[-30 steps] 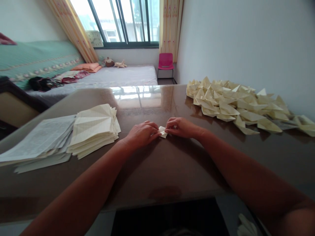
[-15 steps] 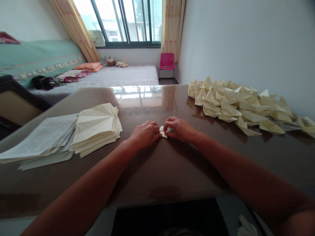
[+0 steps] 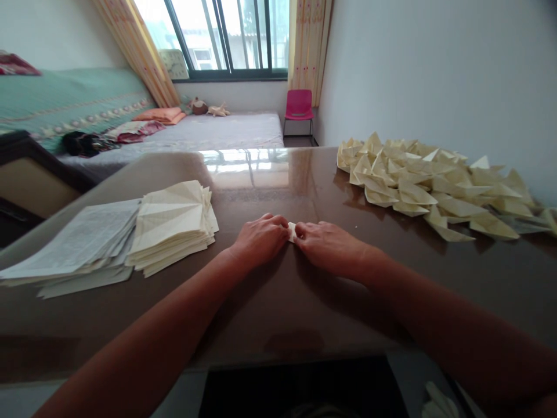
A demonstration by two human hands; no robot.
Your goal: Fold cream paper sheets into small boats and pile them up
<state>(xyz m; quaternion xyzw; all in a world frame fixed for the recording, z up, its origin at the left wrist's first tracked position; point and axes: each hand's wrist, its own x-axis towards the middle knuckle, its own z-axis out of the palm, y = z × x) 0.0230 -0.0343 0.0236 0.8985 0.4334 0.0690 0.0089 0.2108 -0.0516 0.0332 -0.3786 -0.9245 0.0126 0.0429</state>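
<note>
A small folded piece of cream paper (image 3: 292, 232) lies at the middle of the brown glossy table (image 3: 278, 307), mostly covered by fingers. My left hand (image 3: 264, 237) is closed on its left edge, with fingertips pinched together. From the other side, my right hand (image 3: 327, 244) grips the right edge with curled fingers. Both hands rest low on the tabletop, almost touching each other. How the paper's folds run cannot be made out.
Left of my hands stand a stack of creased cream sheets (image 3: 174, 226) and a pile of printed sheets (image 3: 78, 241). Many folded paper boats (image 3: 418, 180) are heaped at the right by the wall. Beyond the table are a bed (image 3: 235, 130) and a pink chair (image 3: 299, 105).
My right hand has turned flatter and lowered its fingers onto the paper, hiding more of it. My left hand keeps its hold. The camera view has shifted slightly.
</note>
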